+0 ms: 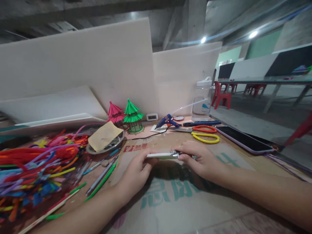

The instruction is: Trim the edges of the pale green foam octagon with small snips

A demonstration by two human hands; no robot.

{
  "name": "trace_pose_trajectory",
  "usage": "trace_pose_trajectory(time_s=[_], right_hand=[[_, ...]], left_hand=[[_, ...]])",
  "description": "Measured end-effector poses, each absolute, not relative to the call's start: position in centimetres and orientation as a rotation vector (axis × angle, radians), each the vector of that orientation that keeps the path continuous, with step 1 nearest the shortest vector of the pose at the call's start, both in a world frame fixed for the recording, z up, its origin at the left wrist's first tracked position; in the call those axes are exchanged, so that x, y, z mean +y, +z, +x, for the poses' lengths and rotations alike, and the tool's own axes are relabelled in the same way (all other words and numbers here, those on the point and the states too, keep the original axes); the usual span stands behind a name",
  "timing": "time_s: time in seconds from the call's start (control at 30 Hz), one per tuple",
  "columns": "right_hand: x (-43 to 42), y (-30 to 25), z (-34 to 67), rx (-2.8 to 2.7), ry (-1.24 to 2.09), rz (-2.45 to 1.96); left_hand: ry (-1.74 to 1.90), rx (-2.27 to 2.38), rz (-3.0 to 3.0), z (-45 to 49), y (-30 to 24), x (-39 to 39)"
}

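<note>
My left hand is closed on one end of a thin, pale, flat piece, held edge-on above the cardboard sheet. My right hand is closed at the other end, around a small shiny metal thing that touches the piece. Its kind is mostly hidden by the fingers. Behind my hands lie scissors with red and yellow handles and a blue glue gun. Two little pipe-cleaner pavilions stand at the back, one pink and one green.
Many coloured pipe cleaners crowd the left side. A round dish carries a tan sheet. A phone lies at the right, near a water bottle. White boards stand behind. A small digital display sits at the back.
</note>
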State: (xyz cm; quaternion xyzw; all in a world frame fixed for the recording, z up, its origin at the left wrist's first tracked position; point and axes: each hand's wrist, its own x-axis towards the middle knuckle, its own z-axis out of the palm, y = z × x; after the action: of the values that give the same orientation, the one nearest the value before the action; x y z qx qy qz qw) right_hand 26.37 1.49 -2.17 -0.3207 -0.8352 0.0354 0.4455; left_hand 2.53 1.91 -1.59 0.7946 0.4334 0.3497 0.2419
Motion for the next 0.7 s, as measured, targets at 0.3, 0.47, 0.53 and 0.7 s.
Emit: trace_pose_trajectory(time_s=[0.3,0.47,0.53,0.7], right_hand=[[2.4,-3.2,26.5,-1.729,0.315,-1.085],[3.5,-4.1,26.6,-1.704,0.478,-1.183],[3.3,-3.9,26.6,-1.799,0.47,-1.168],[2.9,-2.9,27.0,-2.015,0.25,-1.085]], left_hand=[[1.04,1.152,1.974,2.5,-2.4,1.7],[1.111,1.152,1.84,2.5,-2.9,1.9],[1.132,1.143,1.809,2.4,-3.2,2.1],[1.253,1.128,1.685,2.2,-3.4,3.0]])
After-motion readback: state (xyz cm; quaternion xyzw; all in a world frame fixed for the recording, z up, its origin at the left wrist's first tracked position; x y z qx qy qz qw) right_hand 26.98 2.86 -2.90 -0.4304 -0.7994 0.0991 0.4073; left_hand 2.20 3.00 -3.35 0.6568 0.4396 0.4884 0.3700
